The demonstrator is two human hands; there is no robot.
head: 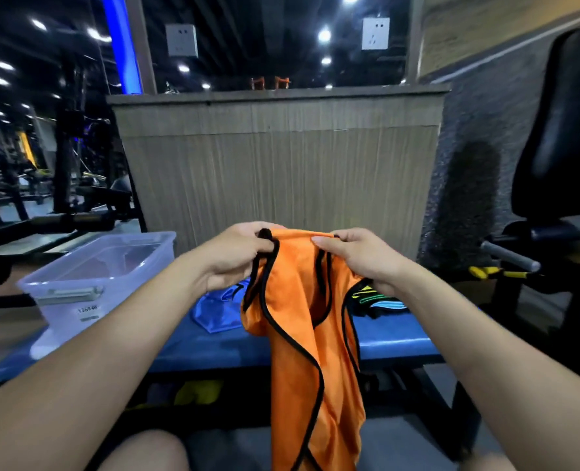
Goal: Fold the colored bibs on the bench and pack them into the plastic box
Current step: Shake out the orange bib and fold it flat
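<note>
An orange bib [302, 334] with black trim hangs in the air over the blue bench [394, 341]. My left hand [237, 256] pinches its top left shoulder strap, and my right hand [360, 256] pinches the top right one. The cloth drops down past the bench's front edge. A blue bib [218, 309] lies crumpled on the bench behind the orange one. A small pile of more bibs [377, 300], with green and light blue stripes showing, lies to the right. The clear plastic box [94, 277] stands open on the bench's left end, apparently with nothing inside.
A low wood-panelled wall [281, 164] stands right behind the bench. A black padded gym machine [560, 137] with a metal handle is on the right. Weight racks fill the dark room at the left. Something yellow [198, 390] lies under the bench.
</note>
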